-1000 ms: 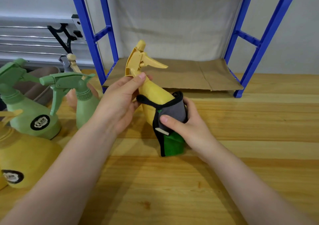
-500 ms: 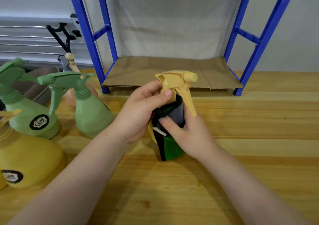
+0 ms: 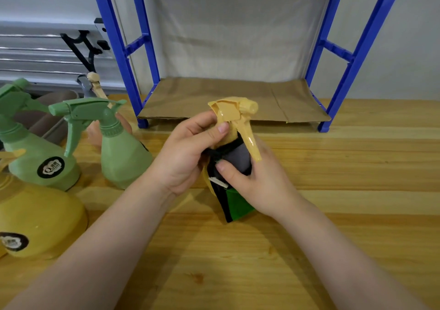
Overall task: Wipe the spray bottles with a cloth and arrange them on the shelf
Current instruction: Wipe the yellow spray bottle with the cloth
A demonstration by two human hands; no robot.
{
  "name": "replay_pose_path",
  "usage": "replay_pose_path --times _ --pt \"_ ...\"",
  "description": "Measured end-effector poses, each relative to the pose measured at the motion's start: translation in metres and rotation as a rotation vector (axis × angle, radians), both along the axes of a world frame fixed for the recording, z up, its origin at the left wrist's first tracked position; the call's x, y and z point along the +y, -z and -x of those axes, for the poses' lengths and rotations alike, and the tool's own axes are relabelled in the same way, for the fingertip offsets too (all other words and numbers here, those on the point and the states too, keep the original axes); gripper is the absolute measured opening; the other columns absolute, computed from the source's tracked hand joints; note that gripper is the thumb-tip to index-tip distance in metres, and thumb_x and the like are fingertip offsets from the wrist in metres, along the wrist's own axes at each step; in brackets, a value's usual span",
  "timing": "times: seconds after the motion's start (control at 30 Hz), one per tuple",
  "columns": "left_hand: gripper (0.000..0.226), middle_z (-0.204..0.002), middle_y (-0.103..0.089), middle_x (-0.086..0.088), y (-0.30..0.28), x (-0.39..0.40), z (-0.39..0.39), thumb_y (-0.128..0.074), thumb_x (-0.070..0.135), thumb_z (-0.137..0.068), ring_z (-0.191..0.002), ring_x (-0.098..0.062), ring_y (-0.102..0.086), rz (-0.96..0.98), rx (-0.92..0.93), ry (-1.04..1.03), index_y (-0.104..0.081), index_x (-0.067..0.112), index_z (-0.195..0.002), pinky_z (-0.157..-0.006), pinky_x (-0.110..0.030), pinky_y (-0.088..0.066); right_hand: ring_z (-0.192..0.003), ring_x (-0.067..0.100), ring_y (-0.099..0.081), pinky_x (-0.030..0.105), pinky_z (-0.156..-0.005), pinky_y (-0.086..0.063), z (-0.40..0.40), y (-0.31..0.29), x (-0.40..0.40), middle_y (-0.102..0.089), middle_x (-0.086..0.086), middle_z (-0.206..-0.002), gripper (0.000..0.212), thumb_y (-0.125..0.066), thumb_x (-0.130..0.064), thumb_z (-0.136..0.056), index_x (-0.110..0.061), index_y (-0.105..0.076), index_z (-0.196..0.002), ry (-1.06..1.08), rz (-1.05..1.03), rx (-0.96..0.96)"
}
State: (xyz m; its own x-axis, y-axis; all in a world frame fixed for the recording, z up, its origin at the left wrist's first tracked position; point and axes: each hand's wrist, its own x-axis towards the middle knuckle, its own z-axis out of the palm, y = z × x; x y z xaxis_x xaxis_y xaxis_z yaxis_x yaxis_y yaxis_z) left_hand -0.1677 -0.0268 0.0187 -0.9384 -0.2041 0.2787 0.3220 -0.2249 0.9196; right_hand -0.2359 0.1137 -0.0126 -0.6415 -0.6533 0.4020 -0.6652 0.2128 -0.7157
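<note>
A yellow spray bottle (image 3: 234, 113) stands upright over the wooden table, its trigger pointing toward me. My left hand (image 3: 185, 157) grips its neck just under the spray head. My right hand (image 3: 257, 181) presses a grey, black and green cloth (image 3: 235, 205) around the bottle's body, which the cloth and fingers mostly hide. Behind stands the blue shelf (image 3: 352, 57), its lowest level lined with brown paper (image 3: 214, 100) and holding nothing.
On the left stand two green spray bottles (image 3: 119, 148) (image 3: 35, 157), and a yellow bottle (image 3: 40, 221) at the near left. Another yellow nozzle (image 3: 95, 83) and a brown tray (image 3: 47, 119) sit behind them. The wooden table (image 3: 333, 167) stretches to the right.
The yellow bottle went from tilted back to upright and turned, so its trigger now faces me. The cloth slid up the body toward the neck. My hands stayed on the bottle and the cloth.
</note>
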Motion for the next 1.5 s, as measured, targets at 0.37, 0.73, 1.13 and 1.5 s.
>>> replay_pose_path --times 0.37,0.73,1.13,1.5 --pt "0.026 -0.113 -0.069 0.004 -0.014 -0.017 -0.003 -0.050 0.018 -0.092 -0.103 -0.009 -0.061 -0.228 0.132 -0.158 -0.075 0.020 -0.099 -0.088 -0.026 -0.054 -0.116 0.004 -0.052 0.031 -0.096 -0.047 0.002 0.008 0.001 -0.055 -0.010 -0.124 0.061 -0.052 -0.069 -0.078 -0.039 -0.038 -0.129 -0.095 0.031 -0.125" --pt "0.025 -0.110 -0.071 0.003 -0.009 -0.024 0.001 -0.043 0.022 -0.099 -0.130 -0.019 -0.053 -0.333 0.160 -0.192 -0.064 0.015 -0.111 -0.101 -0.033 -0.046 -0.117 0.002 -0.057 0.017 -0.090 -0.047 0.000 0.009 0.001 -0.057 -0.008 -0.129 0.075 -0.068 -0.055 -0.070 -0.033 -0.034 -0.134 -0.209 0.153 -0.416" --pt "0.032 -0.094 -0.072 0.002 -0.005 -0.019 0.009 -0.066 0.030 -0.082 -0.095 -0.013 -0.069 -0.276 -0.037 -0.453 -0.064 0.013 -0.109 -0.103 -0.041 -0.048 -0.111 -0.006 -0.056 0.013 -0.086 -0.049 0.001 0.014 -0.004 -0.056 -0.018 -0.123 0.091 -0.090 -0.043 -0.059 -0.040 -0.032 -0.129 -0.016 0.241 -0.433" --pt "0.023 -0.104 -0.073 -0.005 0.001 0.005 0.008 -0.063 0.019 -0.082 -0.096 -0.015 -0.069 -0.171 0.028 -0.255 -0.067 0.012 -0.103 -0.079 -0.027 -0.055 -0.105 0.000 -0.060 0.025 -0.088 -0.051 0.001 0.005 0.001 -0.064 -0.013 -0.113 0.045 -0.066 -0.062 -0.070 -0.047 -0.049 -0.109 0.001 0.170 -0.251"
